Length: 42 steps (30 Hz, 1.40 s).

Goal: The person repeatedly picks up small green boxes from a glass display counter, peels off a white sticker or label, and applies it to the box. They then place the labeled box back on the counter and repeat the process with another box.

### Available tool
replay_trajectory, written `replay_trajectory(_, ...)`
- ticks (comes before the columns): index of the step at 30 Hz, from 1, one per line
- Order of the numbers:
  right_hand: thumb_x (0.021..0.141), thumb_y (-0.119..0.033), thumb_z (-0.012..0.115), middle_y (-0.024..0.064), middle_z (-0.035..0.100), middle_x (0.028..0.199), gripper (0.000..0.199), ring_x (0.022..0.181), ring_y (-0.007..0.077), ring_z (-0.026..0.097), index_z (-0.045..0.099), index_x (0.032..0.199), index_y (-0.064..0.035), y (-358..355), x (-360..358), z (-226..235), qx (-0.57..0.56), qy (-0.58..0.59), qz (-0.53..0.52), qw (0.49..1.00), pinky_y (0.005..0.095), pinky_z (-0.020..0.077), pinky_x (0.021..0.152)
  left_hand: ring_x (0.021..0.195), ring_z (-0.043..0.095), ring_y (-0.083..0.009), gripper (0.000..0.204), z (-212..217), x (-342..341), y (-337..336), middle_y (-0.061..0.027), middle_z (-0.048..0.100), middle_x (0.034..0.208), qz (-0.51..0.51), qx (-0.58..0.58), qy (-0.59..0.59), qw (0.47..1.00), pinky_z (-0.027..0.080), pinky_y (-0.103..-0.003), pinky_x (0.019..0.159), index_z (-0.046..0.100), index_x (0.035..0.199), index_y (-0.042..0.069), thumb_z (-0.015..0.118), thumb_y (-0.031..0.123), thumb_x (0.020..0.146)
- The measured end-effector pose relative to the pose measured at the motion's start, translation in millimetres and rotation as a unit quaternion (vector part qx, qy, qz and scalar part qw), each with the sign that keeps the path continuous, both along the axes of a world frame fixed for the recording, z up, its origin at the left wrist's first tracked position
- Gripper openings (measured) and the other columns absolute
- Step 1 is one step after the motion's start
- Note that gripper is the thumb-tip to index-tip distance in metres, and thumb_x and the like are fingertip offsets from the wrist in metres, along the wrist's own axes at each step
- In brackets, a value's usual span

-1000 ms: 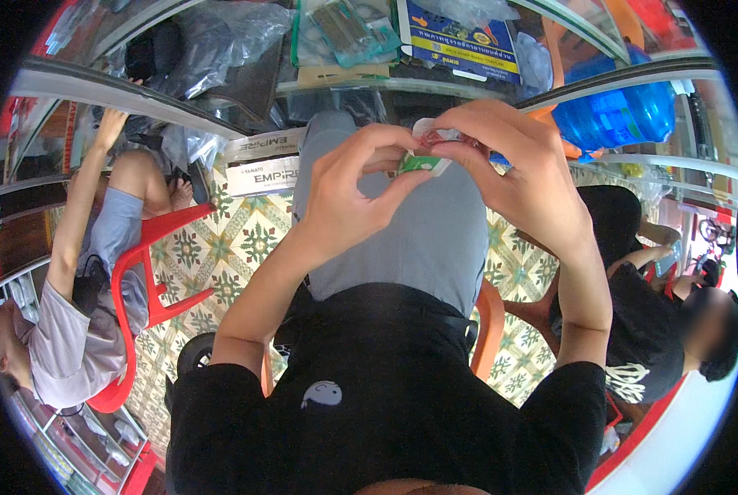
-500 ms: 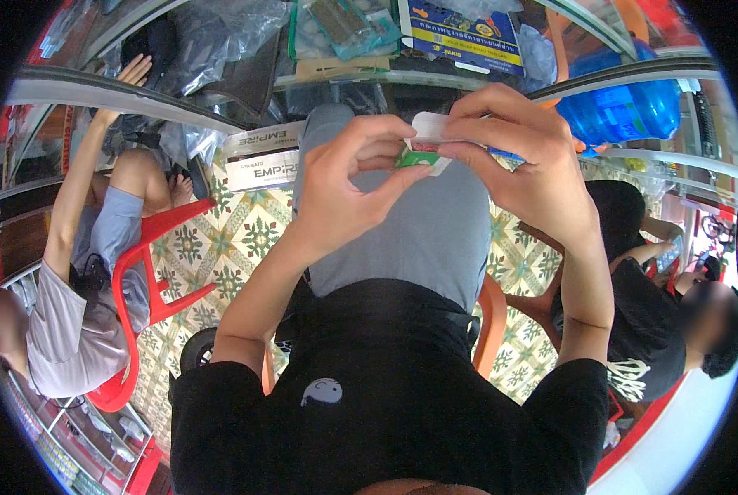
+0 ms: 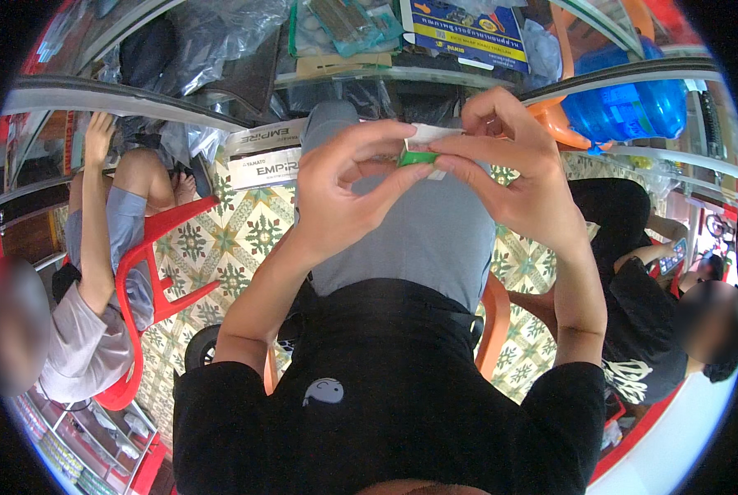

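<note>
A small green piece (image 3: pixel 418 157) with a white scrap (image 3: pixel 435 132) is pinched between both hands above the lap. The left hand (image 3: pixel 348 190) and right hand (image 3: pixel 509 173) grip it by the fingertips. It looks mid-handling; the next move needs a fine, steady pinch.

The person wears a black short-sleeved T-shirt (image 3: pixel 385 412) with a small pale whale-shaped emblem (image 3: pixel 324 391) on the chest, and grey trousers (image 3: pixel 418 231) below it. Both forearms are bare, and neither the left hand (image 3: pixel 348 194) nor the right hand (image 3: pixel 509 177) is gloved.
</note>
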State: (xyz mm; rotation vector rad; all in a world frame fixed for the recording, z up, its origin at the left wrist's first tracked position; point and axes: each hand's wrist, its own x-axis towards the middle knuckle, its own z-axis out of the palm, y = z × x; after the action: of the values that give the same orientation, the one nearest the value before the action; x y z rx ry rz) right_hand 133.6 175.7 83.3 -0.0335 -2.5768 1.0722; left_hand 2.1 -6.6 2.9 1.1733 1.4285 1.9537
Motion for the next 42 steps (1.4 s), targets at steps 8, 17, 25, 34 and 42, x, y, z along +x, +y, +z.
replay_trajectory(8,0.083,0.004,0.084,0.0100,0.069,0.105,0.027,0.080,0.0161,0.069,0.080,0.109,-0.0004,-3,11,-6,-0.078,0.062,-0.055,0.994,0.0272,0.0560,0.072,0.108,0.075,-0.0237,0.032,5,2,4,-0.0182,0.068,0.123,0.034,0.008,0.015,0.999,0.069,-0.030,0.084,0.074,0.120,-0.004,0.077,-0.011,0.089)
replay_trajectory(17,0.086,0.005,0.081,0.0131,0.070,0.104,0.020,0.087,0.0188,0.071,0.080,0.106,0.0004,-13,10,-27,-0.102,0.065,-0.039,0.992,0.0293,0.0577,0.076,0.108,0.074,-0.0240,0.030,8,4,4,-0.0183,0.067,0.124,0.017,-0.005,0.006,1.000,0.068,-0.030,0.086,0.074,0.119,-0.006,0.077,-0.012,0.090)
replay_trajectory(25,0.092,0.001,0.079,0.0126,0.073,0.109,0.016,0.094,0.0191,0.072,0.079,0.107,0.0028,-12,13,-20,-0.188,0.093,-0.065,0.976,0.0298,0.0586,0.080,0.108,0.073,-0.0255,0.030,6,4,2,-0.0199,0.067,0.125,0.002,-0.017,0.008,1.000,0.067,-0.033,0.089,0.074,0.116,-0.007,0.078,-0.014,0.088)
replay_trajectory(34,0.097,-0.004,0.076,0.0134,0.074,0.112,0.020,0.101,0.0174,0.072,0.078,0.115,0.0024,-17,14,-29,-0.314,0.000,-0.064,0.947,0.0285,0.0626,0.082,0.114,0.071,-0.0285,0.038,-2,15,5,-0.0213,0.067,0.126,0.002,0.088,-0.103,0.991,0.066,-0.032,0.089,0.069,0.119,-0.005,0.076,-0.019,0.085)
replay_trajectory(42,0.098,0.001,0.074,0.0147,0.074,0.111,0.016,0.094,0.0172,0.073,0.077,0.113,0.0047,-26,17,-30,-0.341,0.023,-0.079,0.937,0.0272,0.0654,0.073,0.110,0.072,-0.0223,0.022,3,6,2,-0.0180,0.072,0.117,0.001,0.014,-0.021,1.000,0.067,-0.032,0.085,0.073,0.118,-0.004,0.074,-0.006,0.096)
